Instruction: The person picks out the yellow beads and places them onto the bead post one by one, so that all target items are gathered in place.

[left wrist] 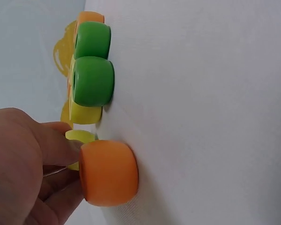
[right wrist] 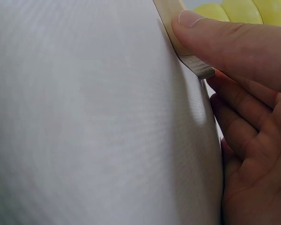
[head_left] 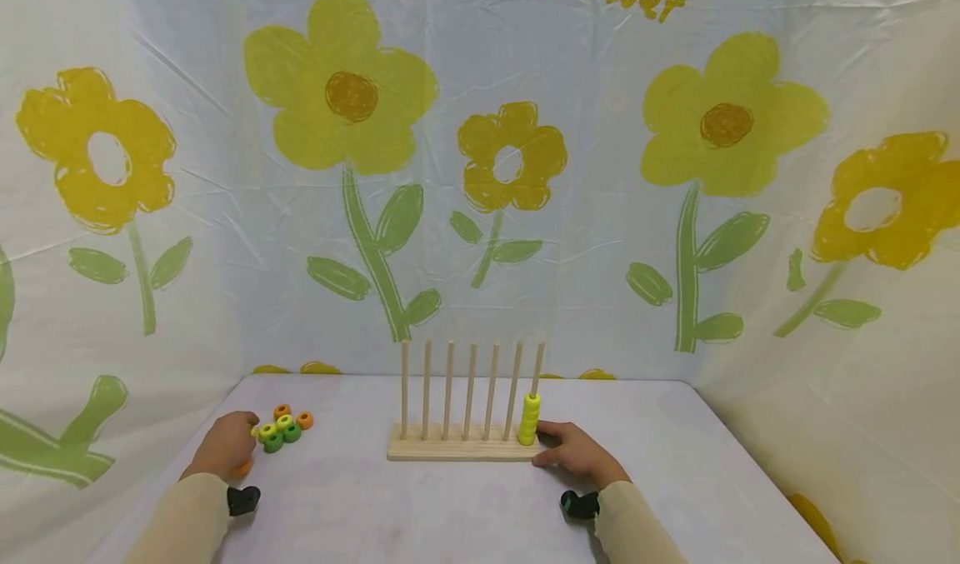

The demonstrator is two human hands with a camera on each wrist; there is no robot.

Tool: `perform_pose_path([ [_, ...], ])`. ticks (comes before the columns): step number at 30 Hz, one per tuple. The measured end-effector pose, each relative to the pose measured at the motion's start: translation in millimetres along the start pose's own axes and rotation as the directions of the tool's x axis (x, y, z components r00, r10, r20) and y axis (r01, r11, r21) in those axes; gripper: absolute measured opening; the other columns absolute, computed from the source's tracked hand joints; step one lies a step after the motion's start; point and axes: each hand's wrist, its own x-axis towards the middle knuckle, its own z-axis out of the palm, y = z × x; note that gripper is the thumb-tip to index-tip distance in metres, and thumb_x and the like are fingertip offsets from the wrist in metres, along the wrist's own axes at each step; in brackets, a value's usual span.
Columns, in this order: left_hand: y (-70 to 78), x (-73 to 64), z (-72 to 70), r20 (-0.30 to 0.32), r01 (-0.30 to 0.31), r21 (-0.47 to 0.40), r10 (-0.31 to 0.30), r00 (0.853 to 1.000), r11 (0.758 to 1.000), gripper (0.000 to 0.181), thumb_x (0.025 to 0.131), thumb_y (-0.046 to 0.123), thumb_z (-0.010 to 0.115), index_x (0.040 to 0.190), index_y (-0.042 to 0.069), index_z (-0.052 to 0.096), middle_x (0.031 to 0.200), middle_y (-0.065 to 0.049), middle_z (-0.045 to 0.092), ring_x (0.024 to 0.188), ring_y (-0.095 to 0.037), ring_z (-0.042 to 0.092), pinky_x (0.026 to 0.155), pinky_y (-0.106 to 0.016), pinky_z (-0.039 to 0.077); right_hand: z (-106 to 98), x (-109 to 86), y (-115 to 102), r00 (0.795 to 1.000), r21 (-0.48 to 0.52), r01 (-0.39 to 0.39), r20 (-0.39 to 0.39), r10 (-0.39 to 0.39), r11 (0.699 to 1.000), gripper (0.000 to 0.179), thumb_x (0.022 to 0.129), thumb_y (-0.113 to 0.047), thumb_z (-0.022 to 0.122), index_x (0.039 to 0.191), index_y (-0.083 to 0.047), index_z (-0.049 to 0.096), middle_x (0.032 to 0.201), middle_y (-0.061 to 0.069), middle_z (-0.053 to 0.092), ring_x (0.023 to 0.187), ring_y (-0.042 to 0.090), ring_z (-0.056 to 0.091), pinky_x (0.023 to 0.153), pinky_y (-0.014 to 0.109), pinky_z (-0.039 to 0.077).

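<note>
My left hand (head_left: 225,445), at the table's left side, pinches a yellow bead (left wrist: 79,136) between thumb and fingers, which partly cover it. Close in front of the thumb in the left wrist view is an orange bead (left wrist: 111,173). Beyond lie green beads (left wrist: 93,81), with yellow and orange ones in the same cluster. A wooden peg stand (head_left: 457,449) with several upright pegs is at the table's middle. Yellow beads (head_left: 529,420) are stacked on its rightmost peg. My right hand (head_left: 576,451) grips the right end of the stand's base, thumb on the front edge (right wrist: 175,40).
A pale cloth covers the table (head_left: 420,514). Behind it hangs a white curtain (head_left: 585,281) printed with yellow flowers, and its side panels run along both sides of the table. Dark wrist devices sit at both cuffs.
</note>
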Motion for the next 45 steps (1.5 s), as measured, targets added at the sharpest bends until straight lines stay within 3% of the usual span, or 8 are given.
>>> perform_pose_path([
  [6,0.2,-0.7,-2.8,-0.028,-0.005,-0.009,0.005,1.000,1.000,0.041,0.088,-0.001,0.050,0.126,-0.017,0.050,0.122,-0.037,0.051,0.089,-0.034,0.054,0.081,-0.045,0.053,-1,1.7,0,1.000,0.001,-0.006,0.004,0.006,1.000,0.073,0.073,-0.027,0.082,0.138,-0.011,0.055,0.146,0.016,0.048,0.140,0.042,0.034,0.112,0.066,0.021],
  [11,6.1,-1.7,-6.5,-0.048,0.003,-0.077,-0.007,0.999,0.997,0.046,0.086,-0.003,0.046,0.131,-0.016,0.047,0.128,-0.039,0.046,0.084,-0.029,0.053,0.063,-0.029,0.047,-2,2.8,1,1.000,0.000,-0.001,0.002,0.001,1.000,0.073,0.072,-0.029,0.082,0.138,-0.011,0.055,0.147,0.015,0.048,0.141,0.042,0.034,0.112,0.066,0.021],
  [20,24.1,-7.1,-12.1,-0.069,0.009,-0.191,-0.022,0.997,0.982,0.050,0.087,-0.002,0.041,0.136,-0.013,0.043,0.136,-0.040,0.037,0.079,-0.024,0.052,0.057,-0.029,0.046,-6,4.2,0,1.000,-0.001,0.006,-0.002,-0.006,1.000,0.073,0.072,-0.029,0.083,0.138,-0.011,0.056,0.146,0.015,0.049,0.140,0.041,0.035,0.113,0.065,0.022],
  [27,36.1,-8.8,-12.1,-0.070,0.028,-0.256,-0.048,0.996,0.966,0.051,0.089,-0.001,0.040,0.139,-0.009,0.041,0.139,-0.039,0.034,0.064,-0.021,0.047,0.053,-0.029,0.044,-9,4.9,-1,1.000,0.008,0.003,-0.005,-0.003,1.000,0.074,0.072,-0.028,0.083,0.137,-0.009,0.056,0.146,0.016,0.048,0.140,0.041,0.034,0.113,0.065,0.022],
  [32,44.1,-11.2,-11.1,-0.070,0.038,-0.268,-0.059,0.996,0.963,0.051,0.091,0.004,0.042,0.141,-0.006,0.042,0.142,-0.037,0.034,0.085,-0.027,0.051,0.057,-0.030,0.044,-8,4.3,0,1.000,0.011,-0.002,-0.003,0.002,1.000,0.075,0.071,-0.028,0.083,0.138,-0.009,0.055,0.146,0.016,0.048,0.140,0.041,0.034,0.113,0.065,0.021],
  [36,49.0,-16.0,-9.6,-0.093,-0.022,-0.261,-0.002,0.996,0.965,0.049,0.092,0.006,0.044,0.140,-0.005,0.045,0.141,-0.036,0.038,0.091,-0.028,0.051,0.065,-0.029,0.045,-6,3.7,0,1.000,0.012,-0.007,-0.003,0.007,1.000,0.075,0.071,-0.029,0.083,0.138,-0.009,0.055,0.146,0.016,0.048,0.140,0.041,0.034,0.113,0.065,0.021],
  [41,55.4,-22.2,-7.3,-0.130,-0.125,-0.242,0.095,0.987,0.962,0.045,0.093,0.007,0.047,0.137,-0.005,0.049,0.137,-0.034,0.046,0.087,-0.024,0.053,0.065,-0.028,0.045,-5,3.2,0,1.000,0.006,-0.011,-0.011,0.011,1.000,0.075,0.071,-0.029,0.083,0.138,-0.008,0.055,0.145,0.017,0.049,0.140,0.042,0.034,0.112,0.066,0.021],
  [45,61.2,-27.2,-6.4,-0.135,-0.166,-0.218,0.138,0.981,0.962,0.045,0.093,0.009,0.052,0.136,-0.005,0.051,0.134,-0.032,0.051,0.097,-0.029,0.059,0.071,-0.034,0.052,-2,0.5,1,1.000,0.005,-0.008,-0.001,0.008,1.000,0.074,0.071,-0.027,0.083,0.137,-0.008,0.056,0.145,0.017,0.049,0.139,0.042,0.035,0.112,0.066,0.021],
])
